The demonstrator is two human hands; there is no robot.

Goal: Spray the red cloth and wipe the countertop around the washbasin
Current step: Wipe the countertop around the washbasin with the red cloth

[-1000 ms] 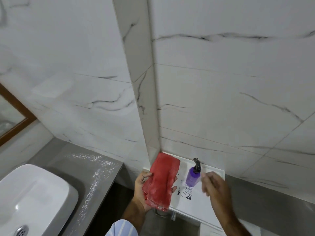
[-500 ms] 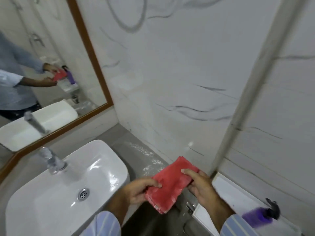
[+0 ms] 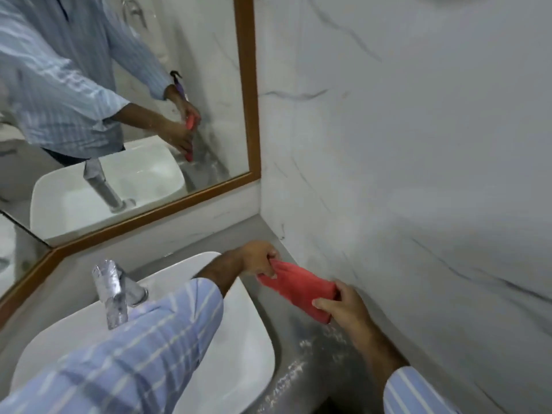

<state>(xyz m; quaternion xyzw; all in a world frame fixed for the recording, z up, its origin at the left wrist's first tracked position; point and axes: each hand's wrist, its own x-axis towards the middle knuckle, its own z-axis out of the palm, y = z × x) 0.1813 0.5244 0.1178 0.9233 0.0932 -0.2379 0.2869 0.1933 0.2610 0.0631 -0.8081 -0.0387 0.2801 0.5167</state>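
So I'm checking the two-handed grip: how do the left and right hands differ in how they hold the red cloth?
The left hand reaches across the washbasin and pinches the far end of the red cloth; the right hand grips the near end, close to the marble wall. The left forearm crosses over the basin, while the right arm runs along the grey countertop. Both are closed on the cloth, which stretches between them over the counter.

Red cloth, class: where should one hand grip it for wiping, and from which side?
Probably the middle of the red cloth, from above. It lies stretched along the grey countertop, pinched at its ends by the left hand and right hand.
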